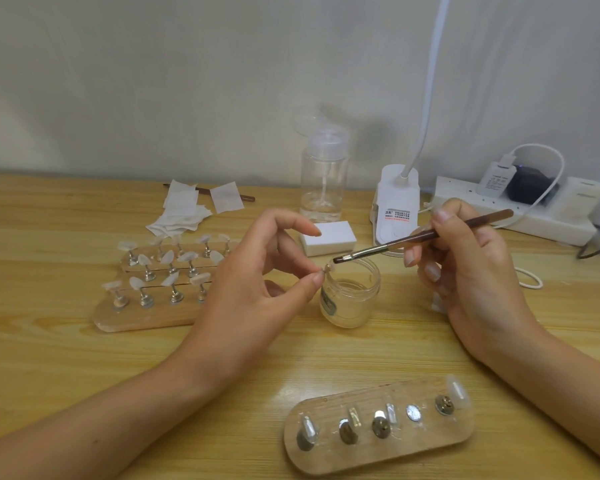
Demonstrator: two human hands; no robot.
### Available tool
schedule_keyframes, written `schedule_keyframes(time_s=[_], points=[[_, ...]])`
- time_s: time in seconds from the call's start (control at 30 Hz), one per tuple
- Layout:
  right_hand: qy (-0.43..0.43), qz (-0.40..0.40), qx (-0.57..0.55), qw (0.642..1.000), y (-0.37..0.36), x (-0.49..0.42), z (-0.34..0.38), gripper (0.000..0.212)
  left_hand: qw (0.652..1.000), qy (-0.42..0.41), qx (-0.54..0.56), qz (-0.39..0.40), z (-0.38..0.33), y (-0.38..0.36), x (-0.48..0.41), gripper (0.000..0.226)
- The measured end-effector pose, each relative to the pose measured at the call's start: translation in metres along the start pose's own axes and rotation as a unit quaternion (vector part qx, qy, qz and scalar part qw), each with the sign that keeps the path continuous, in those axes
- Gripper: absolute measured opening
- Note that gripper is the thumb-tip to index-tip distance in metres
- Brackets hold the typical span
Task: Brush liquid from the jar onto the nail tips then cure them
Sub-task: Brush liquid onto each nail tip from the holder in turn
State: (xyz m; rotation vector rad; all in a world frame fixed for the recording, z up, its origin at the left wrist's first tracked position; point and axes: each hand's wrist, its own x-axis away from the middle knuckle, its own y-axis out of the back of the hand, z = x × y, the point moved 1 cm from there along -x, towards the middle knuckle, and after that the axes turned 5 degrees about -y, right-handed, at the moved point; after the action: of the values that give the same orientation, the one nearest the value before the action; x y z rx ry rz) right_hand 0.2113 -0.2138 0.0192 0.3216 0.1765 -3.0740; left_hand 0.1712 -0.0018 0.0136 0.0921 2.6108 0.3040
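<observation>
The left hand (257, 271) pinches a small nail tip (327, 269) between the thumb and one of the fingers (312, 280), just above the near rim of the open jar (352, 299) on the table (84, 358). The right hand (465, 271) grips a brush (413, 239), bristles right at the nail tip, just beyond the left fingertips.

A: L hand (257, 271) pose?
B: Palm facing right, thumb + one finger pinching nail tip (328, 268). Index arched above it, free.
A: R hand (471, 275)?
B: Pen-type grip on brush (423, 236), fingers (430, 271) curled under the handle.
A: Arms?
B: L forearm (101, 410) in from bottom-left, R forearm (551, 375) from bottom-right, both bare, angled inward. Hands near, not touching.
</observation>
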Motion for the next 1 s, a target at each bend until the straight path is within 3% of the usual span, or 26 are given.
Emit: schedule_keyframes(time_s=[0.17, 0.33, 0.43, 0.6, 0.77, 0.87, 1.0], points=[[-0.031, -0.025, 0.015, 0.999, -0.0011, -0.0001, -0.0014, 0.027, 1.0, 0.003, -0.003, -0.002, 0.0008, -0.0008, -0.0004, 0.037], [-0.007, 0.009, 0.005, 1.0, -0.0031, 0.0013, 0.0016, 0.028, 1.0, -0.003, -0.012, 0.0, -0.0003, -0.0009, 0.0005, 0.036], [-0.037, -0.024, 0.029, 0.999, -0.0021, -0.0001, -0.0006, 0.024, 1.0, -0.002, -0.015, 0.003, -0.0012, -0.0011, 0.0008, 0.036], [0.003, 0.016, 0.001, 1.0, -0.0026, 0.0021, 0.002, 0.026, 1.0, -0.001, -0.01, 0.004, -0.0015, -0.0011, 0.0003, 0.036], [-0.027, -0.027, 0.024, 0.999, -0.0009, 0.0008, -0.0007, 0.027, 1.0, 0.0, -0.004, 0.004, -0.0011, -0.0015, 0.0002, 0.034], [-0.003, 0.001, -0.01, 1.0, -0.002, 0.0017, 0.0018, 0.026, 1.0, 0.0, -0.003, 0.006, -0.0006, -0.0014, -0.0001, 0.034], [-0.025, -0.015, 0.029, 0.999, -0.0027, 0.0012, -0.0002, 0.025, 1.0, -0.001, -0.005, 0.007, -0.0002, -0.0011, 0.0, 0.034]])
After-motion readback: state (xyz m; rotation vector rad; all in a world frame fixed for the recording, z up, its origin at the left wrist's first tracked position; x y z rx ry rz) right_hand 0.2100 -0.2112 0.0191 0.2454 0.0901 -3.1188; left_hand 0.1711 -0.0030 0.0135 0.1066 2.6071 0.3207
